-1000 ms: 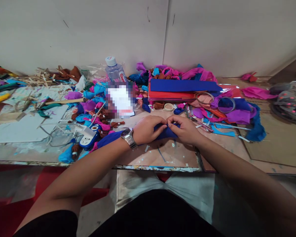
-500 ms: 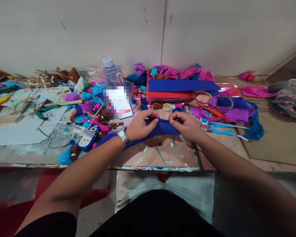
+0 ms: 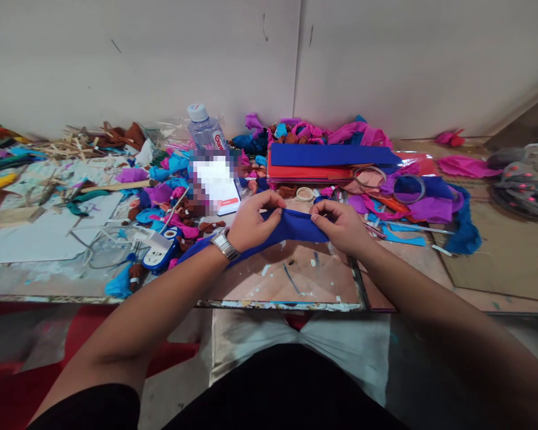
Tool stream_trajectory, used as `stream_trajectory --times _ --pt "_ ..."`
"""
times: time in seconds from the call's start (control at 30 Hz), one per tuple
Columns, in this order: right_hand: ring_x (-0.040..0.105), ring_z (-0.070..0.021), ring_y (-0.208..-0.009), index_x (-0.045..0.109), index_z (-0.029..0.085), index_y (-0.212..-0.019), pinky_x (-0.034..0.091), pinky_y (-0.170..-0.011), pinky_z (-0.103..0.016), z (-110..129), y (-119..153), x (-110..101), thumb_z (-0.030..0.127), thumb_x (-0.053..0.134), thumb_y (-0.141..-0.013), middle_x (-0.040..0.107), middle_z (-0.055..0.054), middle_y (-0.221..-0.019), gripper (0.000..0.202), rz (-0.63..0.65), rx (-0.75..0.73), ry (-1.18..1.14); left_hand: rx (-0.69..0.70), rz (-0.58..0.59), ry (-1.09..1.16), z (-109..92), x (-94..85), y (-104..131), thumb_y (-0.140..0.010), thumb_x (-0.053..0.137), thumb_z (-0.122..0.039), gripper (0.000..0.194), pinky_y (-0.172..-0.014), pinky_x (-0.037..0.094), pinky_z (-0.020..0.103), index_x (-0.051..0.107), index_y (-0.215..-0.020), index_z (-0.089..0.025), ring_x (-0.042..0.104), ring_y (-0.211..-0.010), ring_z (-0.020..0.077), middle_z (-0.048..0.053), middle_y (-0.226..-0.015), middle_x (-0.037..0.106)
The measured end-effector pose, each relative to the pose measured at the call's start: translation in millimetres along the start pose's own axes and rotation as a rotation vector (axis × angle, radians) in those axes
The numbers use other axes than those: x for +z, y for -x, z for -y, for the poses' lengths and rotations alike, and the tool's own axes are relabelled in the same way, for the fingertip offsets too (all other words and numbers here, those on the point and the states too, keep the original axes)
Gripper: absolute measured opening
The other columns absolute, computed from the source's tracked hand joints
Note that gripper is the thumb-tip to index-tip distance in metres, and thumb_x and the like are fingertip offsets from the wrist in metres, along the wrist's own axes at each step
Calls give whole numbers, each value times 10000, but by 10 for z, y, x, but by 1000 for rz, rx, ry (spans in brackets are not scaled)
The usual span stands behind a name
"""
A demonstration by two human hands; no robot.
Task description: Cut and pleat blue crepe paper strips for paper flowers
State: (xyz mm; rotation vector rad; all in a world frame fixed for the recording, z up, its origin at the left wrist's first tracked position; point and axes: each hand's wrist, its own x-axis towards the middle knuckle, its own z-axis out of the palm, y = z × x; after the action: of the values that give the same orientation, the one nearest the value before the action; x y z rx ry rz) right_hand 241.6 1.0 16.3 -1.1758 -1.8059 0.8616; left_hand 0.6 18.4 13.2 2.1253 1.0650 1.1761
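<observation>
A long dark blue strip (image 3: 298, 227) is stretched between my two hands above the front of the table. My left hand (image 3: 255, 224) pinches its upper edge between thumb and fingers, and the strip's loose end runs behind my left wrist. On the right, my right hand (image 3: 338, 224) pinches the same edge. Just behind the hands lies a cream ring (image 3: 305, 194). Further back, a flat blue piece (image 3: 332, 155) rests on a red stack (image 3: 309, 173).
A bottle (image 3: 205, 131) stands behind a lit phone (image 3: 219, 182). To the left are a blue-and-white power strip (image 3: 161, 251) with cables and several crumpled coloured pieces. Clear rings (image 3: 409, 189) and scraps lie right, near a dotted mesh bundle (image 3: 529, 185).
My fingers have shifted slightly along the blue strip, with a little more of it showing between them. The strip now hangs flatter, with its edge folded less.
</observation>
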Motion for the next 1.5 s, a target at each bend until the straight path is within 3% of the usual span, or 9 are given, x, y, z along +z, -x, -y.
stream_trajectory --times 0.17,0.3,0.63,0.83,1.0,1.23,1.5 --pt "544 -157 -694 648 187 -840 410 -661 -283 19 28 31 316 594 -868 636 -11 -769 143 48 -51 71 73 138 -16 -45 -10 7 -944 613 -300 240 -878 534 321 712 -1121 -169 704 -951 192 65 -1043 765" --pt "562 -168 -735 653 186 -865 419 -690 -287 16 48 55 300 589 -875 649 -19 -803 131 88 -77 86 105 225 -57 -77 9 19 -969 625 -366 235 -803 516 286 765 -995 -179 712 -829 167 45 -928 786" --pt "534 -162 -717 611 192 -838 391 -680 -291 -13 29 72 304 541 -896 598 -1 -762 144 89 -42 100 6 227 -85 -66 18 5 -965 639 -375 249 -712 476 265 787 -933 -178 694 -750 147 22 -851 787" --pt "613 -181 -780 685 189 -868 447 -742 -304 -68 37 59 258 582 -833 701 -23 -842 129 130 12 80 -4 264 -83 -62 30 11 -966 636 -386 256 -735 482 268 789 -939 -182 697 -776 152 27 -872 791" --pt "678 -208 -875 735 196 -988 499 -795 -323 -40 48 28 198 600 -777 765 -42 -976 250 161 -72 48 -19 284 -80 -83 39 19 -964 636 -398 267 -722 477 269 794 -956 -184 688 -752 150 29 -868 795" --pt "707 -207 -839 775 206 -970 512 -781 -318 -25 83 66 238 656 -881 794 -37 -925 152 95 -127 150 -39 330 -49 -94 34 16 -961 620 -429 302 -745 497 282 787 -992 -178 700 -787 164 34 -903 799" --pt "729 -212 -865 772 219 -1012 518 -794 -318 -34 95 69 244 676 -893 798 -35 -956 155 65 -142 172 -68 360 -2 -51 16 -2 -936 602 -313 249 -714 505 269 792 -988 -160 699 -755 159 29 -875 795"
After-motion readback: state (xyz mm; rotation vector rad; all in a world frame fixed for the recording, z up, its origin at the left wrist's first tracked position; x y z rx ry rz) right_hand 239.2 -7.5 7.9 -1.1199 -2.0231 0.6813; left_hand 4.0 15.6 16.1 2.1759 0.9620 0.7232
